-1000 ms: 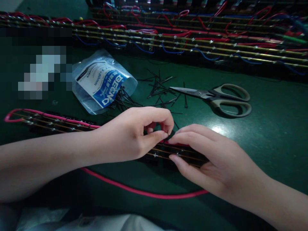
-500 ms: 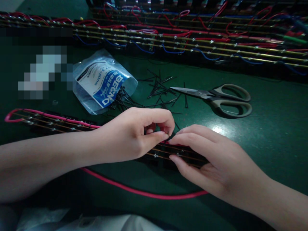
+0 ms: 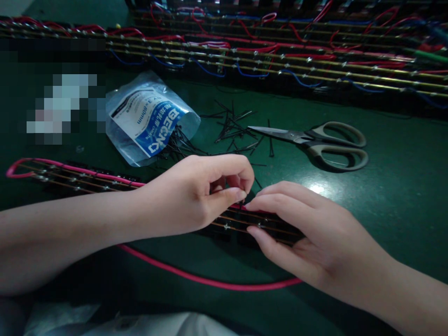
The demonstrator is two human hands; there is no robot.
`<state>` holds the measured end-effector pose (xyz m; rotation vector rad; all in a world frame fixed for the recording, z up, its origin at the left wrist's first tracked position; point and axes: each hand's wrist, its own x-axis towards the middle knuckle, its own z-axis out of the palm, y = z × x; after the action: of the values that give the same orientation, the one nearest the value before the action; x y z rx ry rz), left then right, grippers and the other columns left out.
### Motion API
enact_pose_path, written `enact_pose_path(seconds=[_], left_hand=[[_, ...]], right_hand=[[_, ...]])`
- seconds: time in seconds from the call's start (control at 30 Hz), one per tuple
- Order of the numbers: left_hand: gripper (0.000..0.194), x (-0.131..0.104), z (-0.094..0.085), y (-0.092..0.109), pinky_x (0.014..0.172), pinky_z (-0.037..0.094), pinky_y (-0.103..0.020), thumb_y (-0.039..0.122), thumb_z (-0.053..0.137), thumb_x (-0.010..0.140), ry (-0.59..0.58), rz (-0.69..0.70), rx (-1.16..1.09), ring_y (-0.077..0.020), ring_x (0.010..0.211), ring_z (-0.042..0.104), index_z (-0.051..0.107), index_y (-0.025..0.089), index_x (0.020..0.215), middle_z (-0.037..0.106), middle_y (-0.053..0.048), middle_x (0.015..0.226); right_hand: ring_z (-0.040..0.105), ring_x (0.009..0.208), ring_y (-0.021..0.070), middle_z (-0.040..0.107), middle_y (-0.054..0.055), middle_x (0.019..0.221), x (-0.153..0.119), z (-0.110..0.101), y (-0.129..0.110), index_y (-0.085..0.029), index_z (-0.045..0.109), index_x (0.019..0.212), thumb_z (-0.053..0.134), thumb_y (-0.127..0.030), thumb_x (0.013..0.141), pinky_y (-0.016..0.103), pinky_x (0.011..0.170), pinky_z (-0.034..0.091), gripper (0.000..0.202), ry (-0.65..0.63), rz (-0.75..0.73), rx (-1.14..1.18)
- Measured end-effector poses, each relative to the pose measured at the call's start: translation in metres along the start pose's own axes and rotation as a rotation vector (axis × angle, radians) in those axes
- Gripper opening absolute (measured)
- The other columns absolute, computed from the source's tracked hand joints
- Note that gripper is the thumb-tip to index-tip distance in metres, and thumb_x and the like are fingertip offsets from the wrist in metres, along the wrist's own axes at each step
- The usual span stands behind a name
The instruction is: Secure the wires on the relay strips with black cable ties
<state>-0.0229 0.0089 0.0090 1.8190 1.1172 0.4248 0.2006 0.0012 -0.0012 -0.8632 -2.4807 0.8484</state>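
Note:
My left hand [image 3: 213, 193] pinches a small black cable tie [image 3: 241, 204] between thumb and forefinger. The tie sits at the red cable [image 3: 87, 174], which runs along the upper edge of a dark strip with copper-coloured rods [image 3: 227, 226]. With thumb on the near side and fingers on the far side, my right hand [image 3: 311, 228] holds that same strip just right of the tie. Part of the strip is hidden beneath my left forearm. The red cable loops at the strip's left end, and a length of it curves across the table on the near side.
Behind my hands lie loose black cable ties [image 3: 233, 126] and an open plastic bag [image 3: 147, 121] spilling more of them. Scissors [image 3: 315, 142] rest to the right on the green table [image 3: 395, 186]. Several long wired strips [image 3: 259, 58] span the back.
My left fingertips have risen slightly, and more of the black tie at the red cable shows. My right hand stays almost in place.

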Motion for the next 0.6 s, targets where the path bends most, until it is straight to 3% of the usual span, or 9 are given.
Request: enact_pose_path(seconds=[0.2,0.6], left_hand=[[0.008,0.0011,0.0020,-0.0004,0.053,0.038,-0.019,0.016,0.055,0.091,-0.061,-0.013,0.034,-0.0093,0.068,0.054,0.061,0.022,0.090,0.062,0.006,0.077],[0.008,0.0024,0.0033,-0.0022,0.054,0.040,-0.014,0.014,0.059,0.088,-0.051,0.008,0.040,-0.0066,0.068,0.054,0.063,0.021,0.089,0.065,0.008,0.079]], right_hand=[[0.067,0.086,0.0186,0.072,0.007,0.096,-0.0011,-0.0002,0.0014,-0.019,0.068,0.101,0.058,-0.017,0.092,0.030,0.073,0.055,0.013,-0.013,0.005,0.005],[0.065,0.088,0.0154,0.070,0.005,0.096,-0.0022,0.0019,0.0040,-0.017,0.068,0.101,0.058,-0.016,0.093,0.025,0.074,0.052,0.013,-0.018,-0.006,-0.001]])
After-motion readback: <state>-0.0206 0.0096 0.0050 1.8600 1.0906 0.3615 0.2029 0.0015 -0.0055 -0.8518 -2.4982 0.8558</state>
